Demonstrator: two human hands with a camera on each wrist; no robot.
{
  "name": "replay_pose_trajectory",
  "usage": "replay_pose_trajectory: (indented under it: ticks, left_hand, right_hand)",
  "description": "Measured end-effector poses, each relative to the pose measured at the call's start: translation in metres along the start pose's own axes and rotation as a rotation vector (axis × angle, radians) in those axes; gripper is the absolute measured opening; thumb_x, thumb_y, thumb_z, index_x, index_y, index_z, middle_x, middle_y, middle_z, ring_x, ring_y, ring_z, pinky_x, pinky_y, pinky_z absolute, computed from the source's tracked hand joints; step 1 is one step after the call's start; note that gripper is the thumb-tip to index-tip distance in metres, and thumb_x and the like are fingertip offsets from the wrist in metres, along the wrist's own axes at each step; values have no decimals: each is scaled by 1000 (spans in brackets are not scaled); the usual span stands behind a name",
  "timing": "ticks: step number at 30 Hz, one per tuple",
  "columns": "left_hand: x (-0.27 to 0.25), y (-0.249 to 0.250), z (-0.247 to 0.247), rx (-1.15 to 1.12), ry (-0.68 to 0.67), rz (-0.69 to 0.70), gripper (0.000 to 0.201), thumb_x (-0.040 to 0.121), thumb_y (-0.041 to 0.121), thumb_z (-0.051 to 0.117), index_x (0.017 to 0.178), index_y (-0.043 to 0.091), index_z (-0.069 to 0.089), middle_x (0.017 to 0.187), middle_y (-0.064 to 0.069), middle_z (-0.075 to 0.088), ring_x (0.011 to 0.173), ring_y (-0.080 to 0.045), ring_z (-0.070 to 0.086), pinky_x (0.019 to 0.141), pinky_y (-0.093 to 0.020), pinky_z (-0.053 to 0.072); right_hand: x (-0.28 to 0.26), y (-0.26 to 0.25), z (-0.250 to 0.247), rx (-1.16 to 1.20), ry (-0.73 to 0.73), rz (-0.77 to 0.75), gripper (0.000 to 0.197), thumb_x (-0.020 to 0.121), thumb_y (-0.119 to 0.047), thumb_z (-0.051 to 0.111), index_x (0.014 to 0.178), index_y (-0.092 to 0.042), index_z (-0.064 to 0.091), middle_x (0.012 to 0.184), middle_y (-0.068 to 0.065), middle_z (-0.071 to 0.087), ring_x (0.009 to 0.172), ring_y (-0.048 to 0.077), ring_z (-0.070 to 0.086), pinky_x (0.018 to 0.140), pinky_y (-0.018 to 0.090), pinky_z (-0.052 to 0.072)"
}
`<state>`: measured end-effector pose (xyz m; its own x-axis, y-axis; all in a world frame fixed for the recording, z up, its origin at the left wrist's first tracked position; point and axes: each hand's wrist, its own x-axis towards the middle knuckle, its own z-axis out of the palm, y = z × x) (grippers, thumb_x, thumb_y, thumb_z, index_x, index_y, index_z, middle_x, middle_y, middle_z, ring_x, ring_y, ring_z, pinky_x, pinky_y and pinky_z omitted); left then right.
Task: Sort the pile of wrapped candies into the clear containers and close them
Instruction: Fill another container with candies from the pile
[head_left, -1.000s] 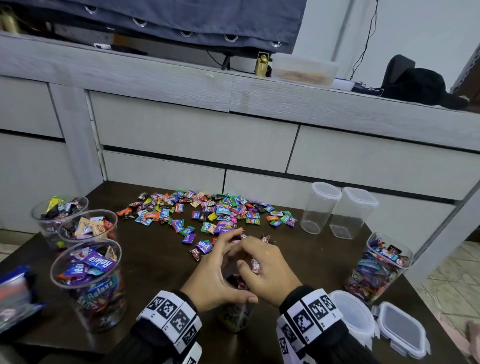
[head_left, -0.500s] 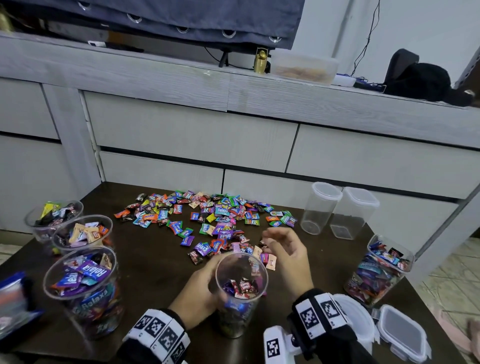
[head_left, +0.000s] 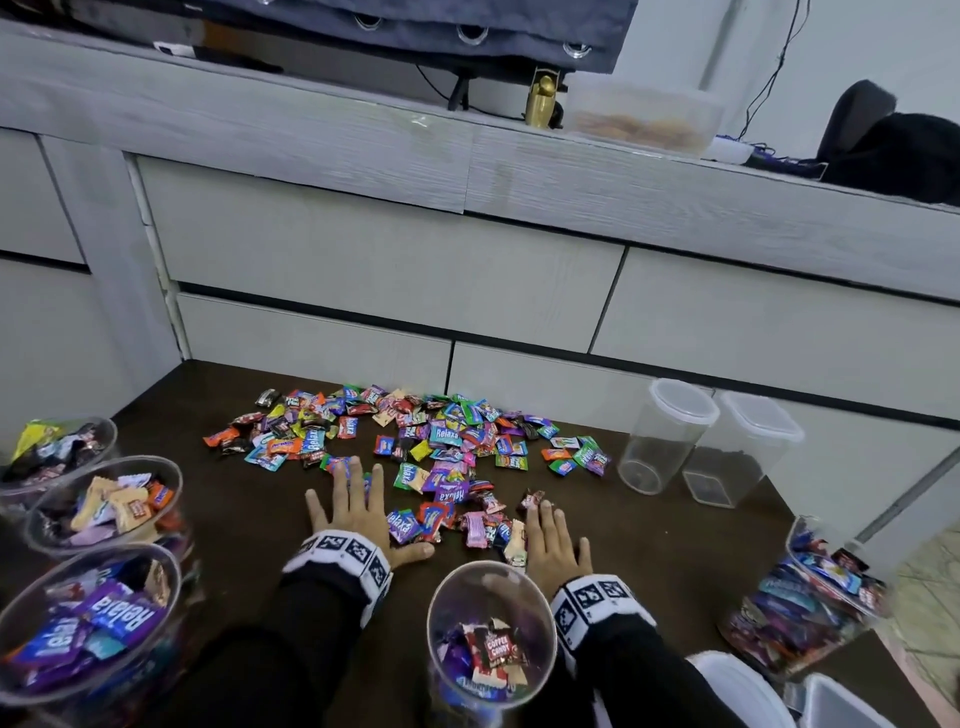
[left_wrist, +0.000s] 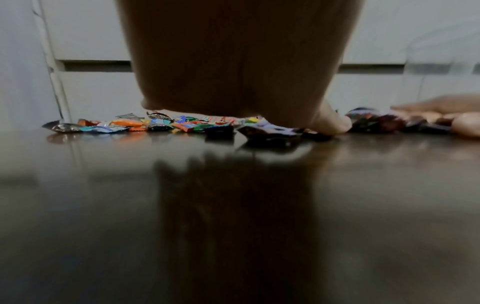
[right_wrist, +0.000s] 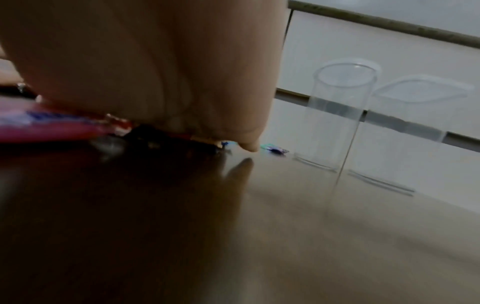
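Note:
A pile of wrapped candies (head_left: 415, 441) is spread over the dark table (head_left: 234, 519). My left hand (head_left: 358, 504) lies flat, palm down, fingers straight, at the pile's near left edge. My right hand (head_left: 553, 540) lies flat at the near right edge, fingertips on a dark candy (head_left: 532, 501). Between my wrists stands a clear round container (head_left: 491, 639) partly filled with candies, open. In the left wrist view the left hand (left_wrist: 324, 123) rests on the candies (left_wrist: 182, 123). In the right wrist view the right hand (right_wrist: 182, 82) presses on pink wrappers (right_wrist: 52, 123).
Three open filled containers (head_left: 98, 613) stand at the left. Two empty lidded containers (head_left: 670, 436) stand at the back right, also seen as containers (right_wrist: 340, 115) in the right wrist view. A filled square container (head_left: 810, 597) and loose lids (head_left: 737, 691) sit at the right. Grey drawers (head_left: 467, 270) rise behind.
My left hand let go of the near container and both hands moved forward, now lying flat on the table at the near edge of the pile.

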<state>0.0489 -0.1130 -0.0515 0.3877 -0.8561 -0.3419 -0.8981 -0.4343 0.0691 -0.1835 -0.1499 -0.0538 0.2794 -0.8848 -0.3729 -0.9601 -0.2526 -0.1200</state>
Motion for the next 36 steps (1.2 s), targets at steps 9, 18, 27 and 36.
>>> replay_pose_trajectory:
  ticks: [9,18,27,36]
  left_hand:
    - [55,-2,-7,-8,-53,227,142,60,87,60,148,21,-30,154,-9,-39,144,-32,-31,116,-59,-8]
    - [52,19,-17,77,-85,536,104,84,66,58,154,33,-11,162,-6,-19,151,-29,-10,120,-53,1]
    - [41,22,-5,102,96,416,69,97,57,42,154,41,7,163,4,6,149,-20,8,116,-43,16]
    - [31,29,-17,155,115,387,64,98,49,48,152,27,21,149,-10,27,137,-28,27,105,-40,37]
  right_hand:
    - [54,-8,-18,-15,2,-87,120,65,-89,42,147,-29,-23,155,-5,-29,145,23,-20,114,57,-1]
    - [59,-25,-29,42,87,-231,129,63,-73,67,146,-32,-23,158,-1,-21,145,31,-14,112,62,3]
    - [57,-42,-20,-209,204,-362,93,80,-72,48,151,-26,11,150,9,24,136,31,24,105,48,29]
    - [52,-39,-41,65,64,-351,80,85,-35,67,148,-23,21,138,13,36,129,31,36,106,39,34]
